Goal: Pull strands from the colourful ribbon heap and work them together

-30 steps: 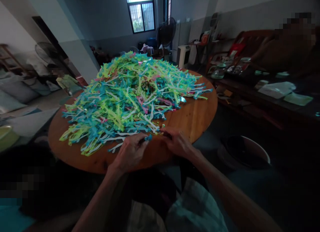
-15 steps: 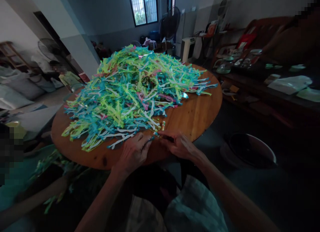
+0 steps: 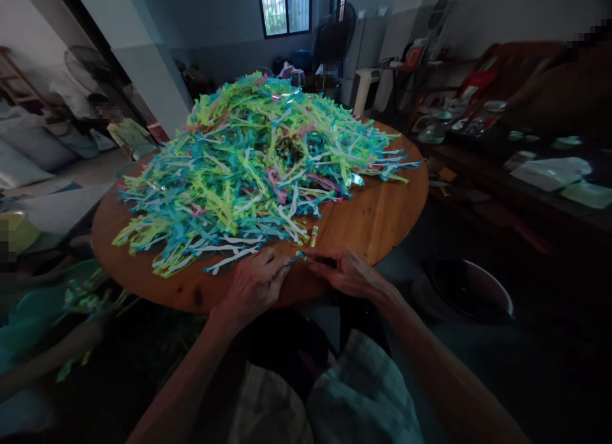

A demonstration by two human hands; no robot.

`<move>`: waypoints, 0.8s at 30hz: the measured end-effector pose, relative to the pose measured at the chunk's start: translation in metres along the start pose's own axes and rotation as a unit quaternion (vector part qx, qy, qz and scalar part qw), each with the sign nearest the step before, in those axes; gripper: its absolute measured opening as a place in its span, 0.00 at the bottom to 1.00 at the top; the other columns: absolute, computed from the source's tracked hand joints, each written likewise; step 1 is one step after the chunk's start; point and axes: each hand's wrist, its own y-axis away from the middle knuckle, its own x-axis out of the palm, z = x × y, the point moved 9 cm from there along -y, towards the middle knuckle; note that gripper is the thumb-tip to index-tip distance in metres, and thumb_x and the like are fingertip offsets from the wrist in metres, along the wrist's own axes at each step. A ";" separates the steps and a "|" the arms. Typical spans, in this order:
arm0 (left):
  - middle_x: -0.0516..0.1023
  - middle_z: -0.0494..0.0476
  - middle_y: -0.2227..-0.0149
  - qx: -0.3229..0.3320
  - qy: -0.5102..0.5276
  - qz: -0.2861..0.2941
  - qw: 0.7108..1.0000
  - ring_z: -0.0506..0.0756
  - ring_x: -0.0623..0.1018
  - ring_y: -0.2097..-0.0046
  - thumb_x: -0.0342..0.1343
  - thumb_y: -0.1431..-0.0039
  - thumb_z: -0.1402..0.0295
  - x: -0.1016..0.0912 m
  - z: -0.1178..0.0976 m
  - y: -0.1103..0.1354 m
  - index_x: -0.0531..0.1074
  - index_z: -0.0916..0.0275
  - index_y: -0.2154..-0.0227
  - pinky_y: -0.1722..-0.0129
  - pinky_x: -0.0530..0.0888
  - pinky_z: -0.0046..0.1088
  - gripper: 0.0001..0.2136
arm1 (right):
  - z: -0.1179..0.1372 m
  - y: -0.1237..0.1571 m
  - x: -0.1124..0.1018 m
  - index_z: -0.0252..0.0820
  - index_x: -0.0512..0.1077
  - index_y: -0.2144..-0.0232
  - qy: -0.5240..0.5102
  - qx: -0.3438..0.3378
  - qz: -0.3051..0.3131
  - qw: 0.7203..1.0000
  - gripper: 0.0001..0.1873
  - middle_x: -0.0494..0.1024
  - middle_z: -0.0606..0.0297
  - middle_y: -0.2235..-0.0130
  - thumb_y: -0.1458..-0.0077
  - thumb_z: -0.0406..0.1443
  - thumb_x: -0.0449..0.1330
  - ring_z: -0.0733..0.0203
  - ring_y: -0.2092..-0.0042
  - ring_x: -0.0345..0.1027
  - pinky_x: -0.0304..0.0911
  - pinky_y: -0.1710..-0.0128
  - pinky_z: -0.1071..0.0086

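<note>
At the near edge of a round wooden table [image 3: 373,221], both my hands are close together with fingers pinched. My left hand [image 3: 258,279] is closed on the end of a small blue strip [image 3: 298,255], which shows between the two hands. My right hand [image 3: 348,273] is closed at the other side of it; what its fingers grip is dark and I cannot make it out. Just beyond the right fingertips is a small white-and-orange tube-like piece [image 3: 313,236]. A large heap of knotted strips [image 3: 239,170] in blue, yellow-green, white and pink covers most of the table.
To my left, another person's arm [image 3: 62,348] is beside a green tub [image 3: 43,304] with more strips. A dark round bucket [image 3: 502,297] stands on the floor at right. Behind it is a dark bench [image 3: 482,157] with glassware and plastic bags. Fans stand farther back.
The view has shifted slightly. My hands stay pinched near the table edge around the small blue strip, with only slight finger movement. The other person's arm at left has moved a little.
</note>
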 end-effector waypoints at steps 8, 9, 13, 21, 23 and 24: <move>0.69 0.55 0.68 0.016 -0.016 0.004 1.000 0.53 0.70 0.66 0.49 0.33 0.72 0.003 -0.003 0.002 0.74 0.63 0.61 0.67 0.63 0.28 0.08 | -0.001 0.000 0.002 0.45 0.77 0.47 0.001 -0.015 0.019 1.000 0.18 0.83 0.63 0.58 0.39 0.36 0.58 0.59 0.61 0.75 0.70 0.60 0.67; 0.69 0.55 0.68 0.019 -0.024 0.006 1.000 0.53 0.70 0.66 0.49 0.33 0.73 0.003 -0.004 0.002 0.74 0.63 0.61 0.68 0.63 0.29 0.08 | -0.001 0.000 0.003 0.45 0.77 0.48 -0.005 -0.017 0.020 1.000 0.17 0.83 0.63 0.57 0.38 0.37 0.58 0.58 0.59 0.75 0.70 0.59 0.66; 0.69 0.55 0.69 0.033 -0.056 0.002 0.998 0.53 0.70 0.67 0.50 0.34 0.73 0.003 -0.008 0.000 0.73 0.63 0.64 0.70 0.61 0.29 0.07 | -0.006 -0.001 0.006 0.46 0.78 0.49 -0.010 -0.024 0.018 1.000 0.17 0.83 0.62 0.56 0.36 0.41 0.58 0.56 0.56 0.76 0.71 0.55 0.64; 0.72 0.55 0.70 0.084 -0.021 -0.002 0.996 0.54 0.72 0.65 0.48 0.37 0.78 -0.001 -0.014 0.001 0.71 0.63 0.68 0.67 0.65 0.30 0.09 | 0.010 0.003 0.013 0.44 0.78 0.50 0.014 -0.092 0.045 0.995 0.16 0.83 0.62 0.55 0.37 0.36 0.56 0.56 0.54 0.76 0.71 0.53 0.63; 0.71 0.55 0.71 0.095 0.000 -0.002 0.996 0.53 0.71 0.66 0.47 0.38 0.80 -0.005 -0.017 0.004 0.70 0.63 0.70 0.68 0.64 0.29 0.09 | 0.016 0.007 0.014 0.44 0.78 0.51 0.028 -0.094 0.059 0.993 0.16 0.83 0.62 0.57 0.37 0.36 0.56 0.57 0.56 0.76 0.71 0.54 0.65; 0.71 0.54 0.71 0.098 0.007 -0.005 0.995 0.53 0.71 0.67 0.47 0.39 0.80 -0.008 -0.019 0.005 0.70 0.63 0.70 0.69 0.64 0.30 0.10 | 0.017 0.008 0.012 0.45 0.79 0.53 0.041 -0.084 0.056 0.994 0.14 0.83 0.63 0.59 0.38 0.36 0.57 0.57 0.57 0.76 0.71 0.55 0.66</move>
